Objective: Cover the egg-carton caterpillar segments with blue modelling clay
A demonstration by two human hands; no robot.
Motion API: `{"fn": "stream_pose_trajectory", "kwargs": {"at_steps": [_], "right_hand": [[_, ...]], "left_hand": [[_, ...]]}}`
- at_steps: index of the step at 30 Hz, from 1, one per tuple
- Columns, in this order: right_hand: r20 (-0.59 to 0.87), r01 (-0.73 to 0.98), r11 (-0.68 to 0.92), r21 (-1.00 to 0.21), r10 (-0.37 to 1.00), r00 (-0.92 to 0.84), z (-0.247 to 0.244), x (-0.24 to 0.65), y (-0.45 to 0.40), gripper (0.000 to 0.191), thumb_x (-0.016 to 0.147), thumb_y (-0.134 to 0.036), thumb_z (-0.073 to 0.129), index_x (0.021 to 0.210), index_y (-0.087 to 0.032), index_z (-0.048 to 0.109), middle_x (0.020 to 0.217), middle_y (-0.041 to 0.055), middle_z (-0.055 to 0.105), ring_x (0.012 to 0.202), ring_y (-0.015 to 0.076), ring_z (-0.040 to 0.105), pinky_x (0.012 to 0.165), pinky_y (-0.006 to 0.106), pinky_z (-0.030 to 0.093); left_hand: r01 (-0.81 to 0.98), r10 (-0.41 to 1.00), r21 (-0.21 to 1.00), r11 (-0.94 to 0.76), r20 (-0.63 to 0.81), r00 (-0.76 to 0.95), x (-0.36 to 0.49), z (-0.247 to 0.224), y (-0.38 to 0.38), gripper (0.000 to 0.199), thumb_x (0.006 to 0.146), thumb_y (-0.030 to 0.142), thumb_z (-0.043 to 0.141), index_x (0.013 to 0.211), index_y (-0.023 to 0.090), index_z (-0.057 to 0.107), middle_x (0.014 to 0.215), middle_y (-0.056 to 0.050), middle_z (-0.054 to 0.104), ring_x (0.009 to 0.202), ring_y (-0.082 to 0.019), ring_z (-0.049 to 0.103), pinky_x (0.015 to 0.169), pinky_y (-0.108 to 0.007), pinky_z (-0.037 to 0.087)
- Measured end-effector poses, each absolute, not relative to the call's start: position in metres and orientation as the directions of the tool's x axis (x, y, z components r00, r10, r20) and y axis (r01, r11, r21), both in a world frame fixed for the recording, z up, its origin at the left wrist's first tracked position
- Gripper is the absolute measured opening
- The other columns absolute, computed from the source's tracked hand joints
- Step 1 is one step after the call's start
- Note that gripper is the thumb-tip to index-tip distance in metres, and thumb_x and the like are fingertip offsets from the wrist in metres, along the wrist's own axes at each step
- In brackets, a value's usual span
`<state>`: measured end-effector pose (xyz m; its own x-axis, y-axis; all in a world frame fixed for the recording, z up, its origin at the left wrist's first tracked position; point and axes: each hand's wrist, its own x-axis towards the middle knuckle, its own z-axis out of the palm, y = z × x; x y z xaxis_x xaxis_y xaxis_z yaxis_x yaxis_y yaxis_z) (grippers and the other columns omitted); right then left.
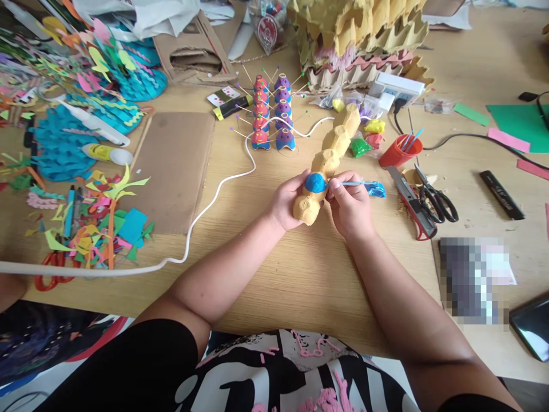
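My left hand (286,200) is wrapped round the near end of a yellow egg-carton strip (332,149), a row of bumps pointing away from me. One bump near that end has a blue covering (315,183); the others in the row are bare yellow. My right hand (349,206) pinches a thin light-blue stick (354,183), its tip close to the right edge of the blue bump. Just beyond the stick's outer end is a shiny blue lump or packet (376,189); I cannot tell whether they touch.
Two decorated carton caterpillars, red (260,114) and purple (283,114), stand behind. A red cup (401,151), a box cutter (412,203) and black scissors (437,197) lie right. A white cable (218,189) crosses left, near cardboard (174,171) and paper scraps (98,229).
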<state>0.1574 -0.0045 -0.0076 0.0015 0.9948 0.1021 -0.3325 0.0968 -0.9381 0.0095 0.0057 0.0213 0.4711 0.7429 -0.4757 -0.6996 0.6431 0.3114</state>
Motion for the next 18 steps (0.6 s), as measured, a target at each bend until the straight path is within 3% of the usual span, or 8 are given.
{"fn": "stream_pose_trajectory", "kwargs": {"at_steps": [7,18], "right_hand": [[0.086,-0.333,0.082,-0.939,0.996,0.002,-0.0066,0.1569,-0.0052,0.055,0.076,-0.066,0.1,0.082,-0.027,0.062,0.069,-0.0063,0.058,0.064,0.0111,0.052,0.06,0.027,0.047],[0.093,-0.333,0.084,-0.939,0.996,-0.012,-0.007,0.157,-0.0051,0.056,0.078,-0.068,0.098,0.082,-0.027,0.06,0.068,-0.0066,0.057,0.063,0.0112,0.052,0.059,0.027,0.048]], "left_hand": [[-0.69,0.752,0.337,0.641,-0.459,0.474,0.0093,0.0204,0.0054,0.042,0.114,0.037,0.048,0.09,0.019,0.077,0.075,-0.006,0.079,0.062,-0.017,0.074,0.059,-0.024,0.056],[-0.7,0.744,0.313,0.642,-0.477,0.469,0.0091,0.0206,0.0053,0.034,0.112,0.036,0.05,0.103,0.021,0.079,0.074,-0.004,0.079,0.061,-0.018,0.076,0.056,-0.025,0.059]]}}
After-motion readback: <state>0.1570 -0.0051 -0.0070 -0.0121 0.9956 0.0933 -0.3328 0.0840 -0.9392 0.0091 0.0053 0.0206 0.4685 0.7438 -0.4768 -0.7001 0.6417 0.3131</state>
